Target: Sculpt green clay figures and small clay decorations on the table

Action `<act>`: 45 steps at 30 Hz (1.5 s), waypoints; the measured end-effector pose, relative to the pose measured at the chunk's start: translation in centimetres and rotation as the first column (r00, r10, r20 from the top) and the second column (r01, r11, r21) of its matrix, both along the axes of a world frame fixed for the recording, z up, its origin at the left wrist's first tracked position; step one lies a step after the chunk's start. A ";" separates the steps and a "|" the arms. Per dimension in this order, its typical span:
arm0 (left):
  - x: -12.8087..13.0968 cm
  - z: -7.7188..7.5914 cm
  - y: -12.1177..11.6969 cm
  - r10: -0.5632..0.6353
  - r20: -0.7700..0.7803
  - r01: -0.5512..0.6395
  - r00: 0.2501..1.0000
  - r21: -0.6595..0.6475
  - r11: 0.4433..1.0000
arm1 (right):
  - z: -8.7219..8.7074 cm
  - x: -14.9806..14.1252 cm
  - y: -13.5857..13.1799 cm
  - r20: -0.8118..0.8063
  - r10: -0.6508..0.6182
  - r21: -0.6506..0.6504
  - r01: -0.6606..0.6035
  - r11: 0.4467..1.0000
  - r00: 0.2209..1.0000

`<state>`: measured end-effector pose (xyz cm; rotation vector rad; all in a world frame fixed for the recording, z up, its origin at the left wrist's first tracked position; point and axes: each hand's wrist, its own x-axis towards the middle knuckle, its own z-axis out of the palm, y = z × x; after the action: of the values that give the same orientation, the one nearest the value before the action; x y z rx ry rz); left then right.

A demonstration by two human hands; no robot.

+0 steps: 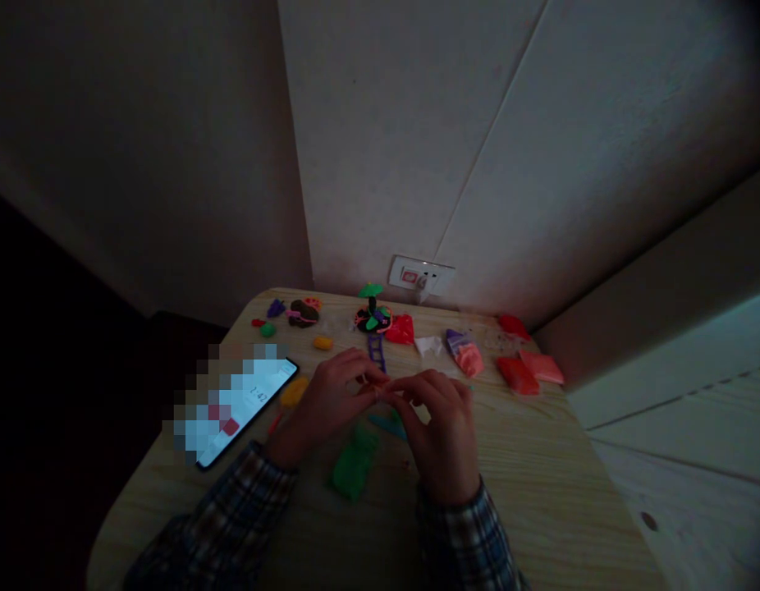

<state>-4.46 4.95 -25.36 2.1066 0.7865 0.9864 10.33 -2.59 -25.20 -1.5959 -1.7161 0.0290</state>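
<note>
My left hand (pixel 336 394) and my right hand (pixel 438 423) meet fingertip to fingertip above the middle of the table. Both are closed in a pinch on something small, perhaps orange, that is too dim and covered to name. Under the wrists lies a green packet (pixel 354 464), seemingly of modelling clay. A blue flat tool (pixel 387 425) shows between the hands, partly hidden. Beside my left hand is a yellow lump (pixel 294 391). Just beyond the fingers lies a purple ladder-shaped piece (pixel 376 351).
A lit phone (pixel 257 402) lies on the left of the wooden table (pixel 540 476). Along the back stand a small model with a green umbrella (pixel 371 290), a brown lump (pixel 304 313) and a red packet (pixel 400 329). More red packets (pixel 518 375) lie at right. A wall socket (pixel 422 275) sits behind.
</note>
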 end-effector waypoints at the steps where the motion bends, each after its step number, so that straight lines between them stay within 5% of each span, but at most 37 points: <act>1: 0.0 -0.1 0.0 0.001 -0.007 -0.001 1.000 0.003 1.000 | -0.1 0.1 0.0 -0.003 0.007 -0.009 -0.007 1.000 1.000; 22: 0.1 0.0 0.1 0.023 0.004 -0.023 1.000 0.013 1.000 | -0.4 -0.1 0.0 -0.062 -0.029 0.026 0.030 0.999 0.998; 26: 0.0 0.1 0.2 0.063 -0.076 -0.060 0.995 0.033 0.998 | 0.2 0.2 -0.1 -0.246 -0.083 0.108 0.113 0.988 0.966; 32: -0.7 -0.7 1.4 0.240 -0.243 -0.194 0.940 0.200 0.960 | 0.3 1.2 -0.4 -0.474 -0.148 0.033 0.186 0.982 0.868; 45: -1.9 -1.2 2.6 0.311 -0.536 -0.206 0.785 0.249 0.947 | -1.7 2.7 -1.3 -0.591 -0.219 -0.130 0.177 0.976 0.776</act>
<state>-6.37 7.60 -26.56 2.5405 1.3616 0.5552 13.07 -3.90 -26.88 -1.5819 -1.0503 0.4518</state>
